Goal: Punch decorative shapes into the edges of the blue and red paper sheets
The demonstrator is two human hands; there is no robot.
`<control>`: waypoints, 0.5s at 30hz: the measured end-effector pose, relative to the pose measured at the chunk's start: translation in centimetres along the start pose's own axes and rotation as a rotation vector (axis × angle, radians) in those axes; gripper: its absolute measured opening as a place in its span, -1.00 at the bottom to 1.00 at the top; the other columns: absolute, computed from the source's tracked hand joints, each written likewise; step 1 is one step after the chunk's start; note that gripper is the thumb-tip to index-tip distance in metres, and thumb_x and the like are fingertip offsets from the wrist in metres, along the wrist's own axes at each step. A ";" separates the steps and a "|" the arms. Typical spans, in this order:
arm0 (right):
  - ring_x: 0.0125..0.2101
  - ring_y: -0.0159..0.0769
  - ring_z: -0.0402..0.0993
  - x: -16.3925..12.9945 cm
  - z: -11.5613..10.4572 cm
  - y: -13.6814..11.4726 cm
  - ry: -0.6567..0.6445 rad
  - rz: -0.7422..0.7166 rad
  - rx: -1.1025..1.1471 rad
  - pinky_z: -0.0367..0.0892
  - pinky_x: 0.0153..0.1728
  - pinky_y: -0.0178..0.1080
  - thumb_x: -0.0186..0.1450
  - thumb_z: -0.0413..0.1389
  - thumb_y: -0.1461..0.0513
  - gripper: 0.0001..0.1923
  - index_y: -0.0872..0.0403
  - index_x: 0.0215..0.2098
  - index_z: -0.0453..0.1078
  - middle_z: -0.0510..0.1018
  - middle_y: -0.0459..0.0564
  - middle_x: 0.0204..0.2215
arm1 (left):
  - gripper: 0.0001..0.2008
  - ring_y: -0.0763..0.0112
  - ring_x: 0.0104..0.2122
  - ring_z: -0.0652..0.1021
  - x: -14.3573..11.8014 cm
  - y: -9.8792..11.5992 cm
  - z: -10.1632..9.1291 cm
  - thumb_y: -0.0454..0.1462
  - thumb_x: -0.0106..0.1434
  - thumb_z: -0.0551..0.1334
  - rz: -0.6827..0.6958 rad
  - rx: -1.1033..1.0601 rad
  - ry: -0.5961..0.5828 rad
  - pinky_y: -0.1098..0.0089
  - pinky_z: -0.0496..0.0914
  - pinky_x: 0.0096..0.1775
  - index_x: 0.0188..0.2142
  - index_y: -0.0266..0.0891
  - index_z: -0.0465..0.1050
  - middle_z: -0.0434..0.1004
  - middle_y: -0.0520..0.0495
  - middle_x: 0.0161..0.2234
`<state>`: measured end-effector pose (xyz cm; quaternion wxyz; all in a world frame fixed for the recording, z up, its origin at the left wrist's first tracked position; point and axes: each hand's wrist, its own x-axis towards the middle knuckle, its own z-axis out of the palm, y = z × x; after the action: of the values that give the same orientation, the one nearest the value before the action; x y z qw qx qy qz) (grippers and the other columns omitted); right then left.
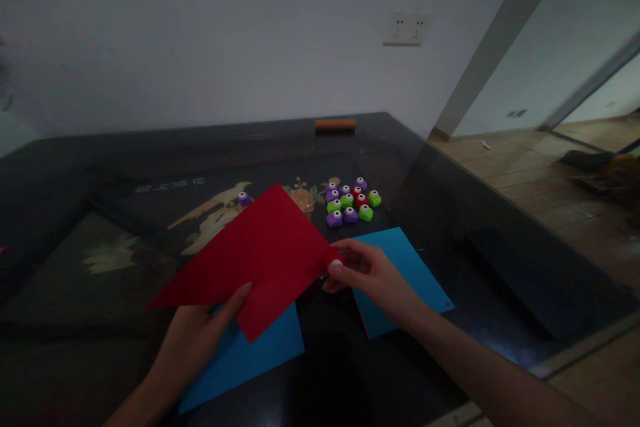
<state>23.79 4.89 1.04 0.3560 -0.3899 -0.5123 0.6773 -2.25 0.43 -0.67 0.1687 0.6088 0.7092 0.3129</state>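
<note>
Red paper (260,257) is held above the dark table (525,267), pinched at its near edge by the left hand (200,333). A small red punch (333,259) at its right corner is gripped by the right hand (370,277). Blue sheets (405,260) lie beneath; coloured punches (350,203) are clustered beyond.

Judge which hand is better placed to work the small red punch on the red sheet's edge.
Right, probably. The right hand already pinches the small red punch at the corner of the red sheet. The left hand grips the sheet's lower edge, steadying it.
</note>
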 end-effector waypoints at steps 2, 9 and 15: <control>-0.40 -0.34 0.51 0.0 0.0 0.1 0.005 -0.004 0.005 0.44 -0.32 -0.21 0.15 0.22 0.10 -0.63 0.09 -0.13 0.38 0.55 0.01 -0.32 | -0.54 -0.03 -0.12 0.55 0.0 -0.1 0.0 0.09 0.12 0.13 -0.029 0.000 -0.021 -0.02 0.33 0.03 -0.22 -0.16 0.54 0.61 -0.17 -0.19; -0.42 -0.34 0.52 0.0 0.1 -0.1 0.024 0.019 0.000 0.44 -0.33 -0.23 0.12 0.24 0.11 -0.62 0.09 -0.14 0.39 0.56 -0.01 -0.36 | -0.56 -0.01 -0.09 0.53 0.1 0.2 -0.1 0.07 0.12 0.14 -0.025 -0.034 -0.046 -0.01 0.32 0.04 -0.21 -0.14 0.54 0.62 -0.14 -0.22; -0.41 -0.34 0.51 -0.1 0.0 -0.2 0.014 0.010 -0.020 0.44 -0.33 -0.23 0.12 0.24 0.10 -0.63 0.09 -0.14 0.40 0.56 -0.02 -0.36 | -0.57 -0.01 -0.10 0.54 0.1 0.1 -0.1 0.08 0.11 0.15 -0.031 -0.019 -0.033 0.00 0.31 0.05 -0.24 -0.13 0.56 0.62 -0.13 -0.22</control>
<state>23.81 4.86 1.29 0.3525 -0.4008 -0.5146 0.6711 -2.29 0.54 -0.53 0.1907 0.6014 0.7126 0.3068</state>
